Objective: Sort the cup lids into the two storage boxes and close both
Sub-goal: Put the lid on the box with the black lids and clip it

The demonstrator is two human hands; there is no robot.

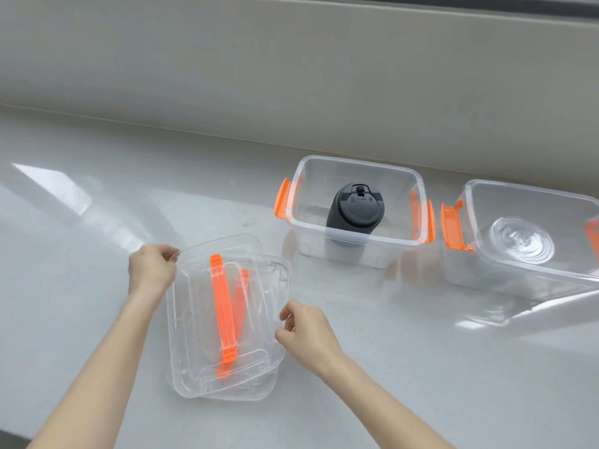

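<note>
Two clear box lids with orange handles lie stacked askew on the counter; the upper lid [201,270] sits over the lower lid [246,388]. My left hand [152,268] pinches the upper lid's far left corner. My right hand [303,330] grips that lid's right edge. An open clear storage box [353,244] with orange latches holds a stack of black cup lids [356,212]. A second open box [531,270] to the right holds a stack of clear cup lids [522,239].
The boxes stand on a glossy white counter [97,205] that ends in a low grey wall [291,76] behind them. The right box runs past the frame's right edge.
</note>
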